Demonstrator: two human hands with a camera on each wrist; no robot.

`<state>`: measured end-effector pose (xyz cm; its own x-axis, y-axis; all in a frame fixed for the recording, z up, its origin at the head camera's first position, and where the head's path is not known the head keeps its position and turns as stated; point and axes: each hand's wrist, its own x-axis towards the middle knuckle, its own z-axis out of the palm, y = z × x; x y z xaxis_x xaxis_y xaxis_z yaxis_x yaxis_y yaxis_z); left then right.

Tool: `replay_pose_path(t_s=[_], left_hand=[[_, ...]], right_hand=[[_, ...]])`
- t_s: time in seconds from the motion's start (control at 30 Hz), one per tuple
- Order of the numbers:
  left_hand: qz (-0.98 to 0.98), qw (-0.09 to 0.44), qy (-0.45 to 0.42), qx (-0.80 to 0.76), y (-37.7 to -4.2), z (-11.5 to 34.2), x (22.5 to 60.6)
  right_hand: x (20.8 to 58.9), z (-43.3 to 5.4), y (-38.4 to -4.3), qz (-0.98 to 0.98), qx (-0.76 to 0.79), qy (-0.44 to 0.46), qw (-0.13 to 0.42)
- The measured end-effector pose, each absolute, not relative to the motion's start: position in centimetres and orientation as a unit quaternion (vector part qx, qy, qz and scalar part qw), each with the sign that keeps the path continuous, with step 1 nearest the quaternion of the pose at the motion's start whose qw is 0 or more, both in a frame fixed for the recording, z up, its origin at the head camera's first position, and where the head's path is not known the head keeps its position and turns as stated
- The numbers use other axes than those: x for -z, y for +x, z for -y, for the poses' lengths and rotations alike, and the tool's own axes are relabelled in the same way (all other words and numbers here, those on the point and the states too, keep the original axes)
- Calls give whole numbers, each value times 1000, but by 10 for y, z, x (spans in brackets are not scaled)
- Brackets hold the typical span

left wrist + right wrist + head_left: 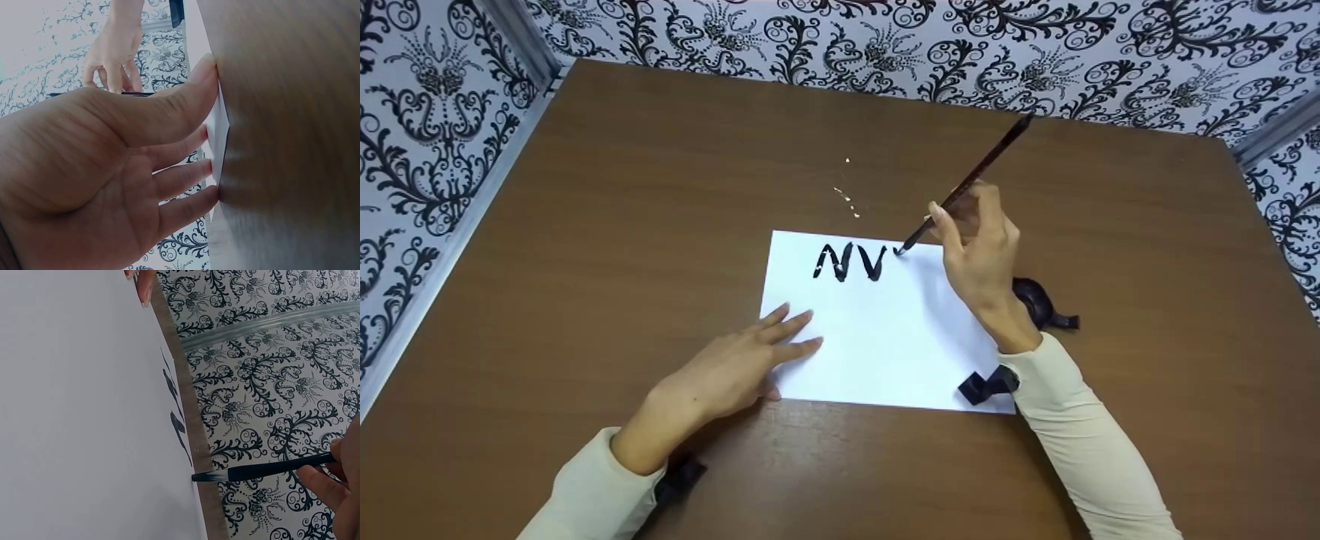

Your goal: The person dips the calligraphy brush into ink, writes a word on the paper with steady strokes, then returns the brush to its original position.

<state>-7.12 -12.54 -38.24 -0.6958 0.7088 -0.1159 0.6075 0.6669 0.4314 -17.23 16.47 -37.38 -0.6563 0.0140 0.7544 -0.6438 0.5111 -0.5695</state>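
Note:
A white sheet of paper (870,337) lies on the brown table, with thick black strokes (850,262) shaped like "NV" near its top edge. My right hand (979,247) pinches a dark-handled paintbrush (986,161), tilted up to the right. The brush's dark tip (202,477) meets the paper just right of the strokes, where a short new mark shows. My left hand (735,367) rests on the paper's lower left part, fingers spread and fairly straight. In the left wrist view, the thumb and fingertips (211,167) touch down along the sheet's edge.
Small light specks (847,199) dot the brown table (660,187) beyond the paper. A black rounded object (1035,300) sits behind the right wrist, and a black strap end (986,386) hangs over the paper's lower right. Patterned black-and-white panels (877,45) border the table.

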Motion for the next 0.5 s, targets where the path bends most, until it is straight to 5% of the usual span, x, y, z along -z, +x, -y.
replay_pose_path(t_s=[0.5], left_hand=[[-903,130,368,-178,-71,126,383]], right_hand=[[370,-164,-168,797,-441,226,347]])
